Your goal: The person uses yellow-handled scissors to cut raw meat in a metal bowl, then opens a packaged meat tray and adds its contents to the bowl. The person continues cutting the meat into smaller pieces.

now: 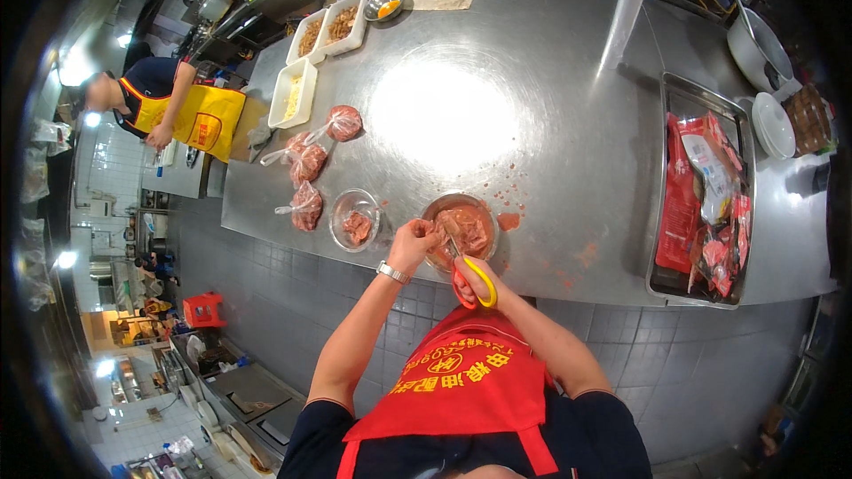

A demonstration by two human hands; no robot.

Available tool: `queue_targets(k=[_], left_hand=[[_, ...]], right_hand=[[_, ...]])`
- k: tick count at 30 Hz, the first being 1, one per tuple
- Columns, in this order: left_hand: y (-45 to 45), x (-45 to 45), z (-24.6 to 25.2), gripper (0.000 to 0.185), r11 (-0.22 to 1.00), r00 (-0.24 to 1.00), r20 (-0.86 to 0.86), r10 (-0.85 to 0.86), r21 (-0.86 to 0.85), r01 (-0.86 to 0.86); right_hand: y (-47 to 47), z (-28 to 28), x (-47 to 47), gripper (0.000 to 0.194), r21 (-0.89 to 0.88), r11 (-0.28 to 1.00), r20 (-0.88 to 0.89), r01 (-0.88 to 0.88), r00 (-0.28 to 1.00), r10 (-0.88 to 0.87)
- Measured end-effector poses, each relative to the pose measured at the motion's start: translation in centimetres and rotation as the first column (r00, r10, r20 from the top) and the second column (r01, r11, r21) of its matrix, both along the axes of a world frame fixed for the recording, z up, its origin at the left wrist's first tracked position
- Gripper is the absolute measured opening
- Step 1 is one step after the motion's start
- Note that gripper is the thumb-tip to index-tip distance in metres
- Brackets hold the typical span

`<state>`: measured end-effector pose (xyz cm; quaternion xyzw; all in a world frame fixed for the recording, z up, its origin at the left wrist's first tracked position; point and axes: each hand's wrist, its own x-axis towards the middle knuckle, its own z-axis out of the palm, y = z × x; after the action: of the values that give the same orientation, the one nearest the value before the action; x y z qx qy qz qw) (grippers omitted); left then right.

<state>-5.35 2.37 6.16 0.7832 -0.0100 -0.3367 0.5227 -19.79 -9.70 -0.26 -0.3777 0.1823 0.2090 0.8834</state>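
Observation:
My right hand point(471, 279) grips kitchen scissors with red and yellow handles point(491, 285), their blades inside a round metal bowl point(494, 213) of raw meat in reddish liquid. At the bowl's left side, my left hand point(414, 243) pinches a piece of the raw meat point(440, 237). A smaller clear bowl point(335, 221) with some raw meat point(357, 227) stands to the left. Beyond it lie several knotted plastic bags of raw meat point(307, 205). Drops of red liquid point(508, 221) spot the steel table point(566, 146) beside the metal bowl.
A metal tray point(655, 213) with red meat packages stands at the right, near a roll of plastic film point(622, 23) and a pot point(759, 50). White containers point(293, 94) line the far left. Across the table's left end stands a co-worker in a yellow apron point(190, 116).

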Motion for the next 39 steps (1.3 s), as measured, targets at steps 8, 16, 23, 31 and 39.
queue_targets(k=[8, 16, 23, 31, 39], left_hand=[[0.2, 0.2, -0.2, 0.009, 0.999, 0.991, -0.129, -0.025, -0.031, 0.021], [-0.1, 0.0, -0.2, 0.01, 0.997, 0.985, -0.17, -0.003, -0.081, -0.011], [0.1, -0.3, 0.0, 0.011, 0.997, 0.971, -0.235, 0.029, -0.064, -0.045], [0.7, -0.2, 0.5, 0.005, 0.991, 0.944, -0.331, -0.002, -0.13, -0.043], [4.1, 1.4, 4.7, 0.014, 0.991, 0.956, -0.291, 0.04, -0.107, -0.074]], right_hand=[[-1.2, -0.7, -0.1, 0.043, 0.115, 0.991, 0.142, -0.066, 0.989, 0.049], [-2.7, -0.5, 0.3, 0.048, 0.082, 0.993, 0.17, -0.088, 0.983, 0.074], [-2.2, 0.3, 0.1, 0.046, 0.071, 0.997, 0.11, -0.042, 0.993, 0.034], [-2.9, 0.1, 1.0, 0.043, -0.081, 0.995, 0.127, -0.065, 0.989, 0.075], [-4.2, 0.3, 1.4, 0.038, -0.155, 0.988, 0.027, -0.013, 0.999, 0.018]])
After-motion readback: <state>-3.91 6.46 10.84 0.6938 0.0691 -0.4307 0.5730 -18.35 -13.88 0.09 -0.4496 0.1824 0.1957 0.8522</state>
